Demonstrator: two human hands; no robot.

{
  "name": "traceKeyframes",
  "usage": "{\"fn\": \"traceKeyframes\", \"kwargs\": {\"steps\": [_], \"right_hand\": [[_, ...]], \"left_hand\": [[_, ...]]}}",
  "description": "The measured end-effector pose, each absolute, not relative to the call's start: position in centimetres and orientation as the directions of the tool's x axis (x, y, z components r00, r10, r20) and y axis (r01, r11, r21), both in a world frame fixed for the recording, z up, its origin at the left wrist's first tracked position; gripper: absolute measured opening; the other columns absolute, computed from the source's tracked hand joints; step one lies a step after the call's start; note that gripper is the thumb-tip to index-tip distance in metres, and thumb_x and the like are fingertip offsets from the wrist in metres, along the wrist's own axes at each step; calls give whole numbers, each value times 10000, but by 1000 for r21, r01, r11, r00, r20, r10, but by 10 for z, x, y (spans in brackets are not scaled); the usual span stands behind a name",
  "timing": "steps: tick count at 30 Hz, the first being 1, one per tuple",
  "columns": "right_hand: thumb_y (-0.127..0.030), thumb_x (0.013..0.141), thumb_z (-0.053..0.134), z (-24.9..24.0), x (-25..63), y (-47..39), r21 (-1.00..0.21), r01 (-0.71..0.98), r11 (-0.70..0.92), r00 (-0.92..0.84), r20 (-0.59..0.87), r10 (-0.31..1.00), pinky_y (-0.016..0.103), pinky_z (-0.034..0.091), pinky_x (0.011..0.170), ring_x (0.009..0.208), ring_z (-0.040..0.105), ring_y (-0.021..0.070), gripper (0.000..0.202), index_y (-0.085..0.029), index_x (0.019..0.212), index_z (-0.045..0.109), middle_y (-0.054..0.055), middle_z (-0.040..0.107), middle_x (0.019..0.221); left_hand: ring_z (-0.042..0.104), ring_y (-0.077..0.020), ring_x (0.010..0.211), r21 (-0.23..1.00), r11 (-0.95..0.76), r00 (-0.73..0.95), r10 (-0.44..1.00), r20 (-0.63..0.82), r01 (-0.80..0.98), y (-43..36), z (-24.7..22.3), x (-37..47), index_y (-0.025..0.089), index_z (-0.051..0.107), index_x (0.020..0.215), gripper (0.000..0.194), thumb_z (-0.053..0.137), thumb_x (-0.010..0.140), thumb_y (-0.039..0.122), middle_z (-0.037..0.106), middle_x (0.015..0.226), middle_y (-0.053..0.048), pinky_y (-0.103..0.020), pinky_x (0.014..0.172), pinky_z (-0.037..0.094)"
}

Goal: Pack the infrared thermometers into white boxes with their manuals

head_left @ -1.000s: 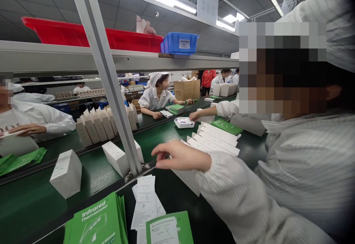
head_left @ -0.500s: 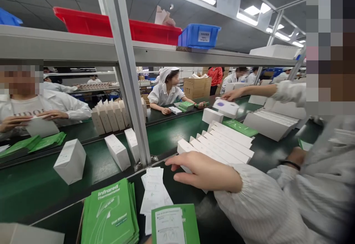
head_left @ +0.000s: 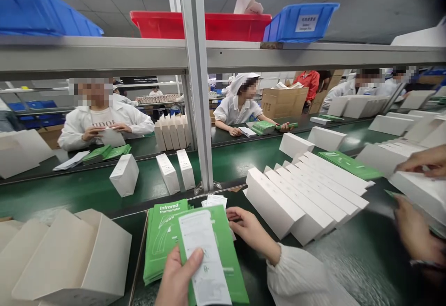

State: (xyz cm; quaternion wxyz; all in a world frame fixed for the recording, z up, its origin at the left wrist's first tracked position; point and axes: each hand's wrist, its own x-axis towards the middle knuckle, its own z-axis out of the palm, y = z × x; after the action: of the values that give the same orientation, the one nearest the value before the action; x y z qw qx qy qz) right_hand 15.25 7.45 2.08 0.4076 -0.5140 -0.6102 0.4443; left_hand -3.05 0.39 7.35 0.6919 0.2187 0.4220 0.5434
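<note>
My left hand [head_left: 183, 271], low in the middle, is closed on a green user manual [head_left: 225, 250] with a white leaflet [head_left: 204, 255] lying on its front, the thumb pressing on the leaflet. My right hand [head_left: 251, 229] is just right of the manual, fingers apart and slightly bent. Its fingertips reach the white paper slips [head_left: 214, 200], which are mostly hidden behind the manual. A stack of green Infrared Thermometer manuals [head_left: 162, 236] lies to the left, partly covered by the held manual.
White boxes [head_left: 296, 194] lean in a row at right; open white boxes [head_left: 73, 255] stand at left. A metal post [head_left: 198, 87] rises ahead by the green conveyor belt [head_left: 156, 192] carrying boxes. A co-worker's hands [head_left: 418, 231] handle a box at far right.
The view has turned left. My right hand has come down from near the row of boxes to the slips. My left hand has risen into view with the manual and leaflet.
</note>
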Motion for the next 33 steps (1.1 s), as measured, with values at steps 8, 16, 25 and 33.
{"fn": "traceKeyframes", "kwargs": {"steps": [8, 16, 25, 33], "right_hand": [[-292, 615, 611, 19, 103, 105, -829, 557, 44, 57, 92, 994, 519, 209, 985, 1267, 145, 364, 799, -110, 1321, 283, 194, 146, 1397], [-245, 561, 650, 17, 80, 118, -599, 801, 11, -18, -6, 1000, 545, 185, 974, 1289, 77, 369, 937, -203, 1360, 163, 163, -42, 1433], [-328, 608, 638, 16, 86, 108, -578, 815, 29, -31, 6, 1000, 547, 237, 955, 1297, 62, 355, 933, -242, 1367, 103, 138, -66, 1438], [-80, 535, 622, 18, 76, 107, -523, 852, 36, -67, -40, 997, 510, 223, 980, 1302, 83, 338, 993, -244, 1368, 107, 141, -90, 1439]], "left_hand": [[634, -256, 886, 786, 149, -217, 915, -340, -600, 14, 111, -56, 261, 475, 1196, 635, 716, 609, 220, 673, 1010, -65, -345, 795, 514], [628, -232, 907, 835, 154, -255, 909, -329, -527, 17, 107, -61, 283, 520, 1156, 496, 653, 683, 219, 668, 1021, -59, -315, 784, 518], [632, -236, 893, 839, 149, -240, 919, -313, -524, 23, 106, -56, 278, 523, 1152, 497, 658, 677, 220, 652, 1056, -75, -314, 751, 528], [632, -241, 896, 840, 179, -263, 898, -352, -512, 20, 102, -63, 299, 536, 1138, 475, 650, 684, 219, 667, 1027, -61, -332, 773, 525]]}}
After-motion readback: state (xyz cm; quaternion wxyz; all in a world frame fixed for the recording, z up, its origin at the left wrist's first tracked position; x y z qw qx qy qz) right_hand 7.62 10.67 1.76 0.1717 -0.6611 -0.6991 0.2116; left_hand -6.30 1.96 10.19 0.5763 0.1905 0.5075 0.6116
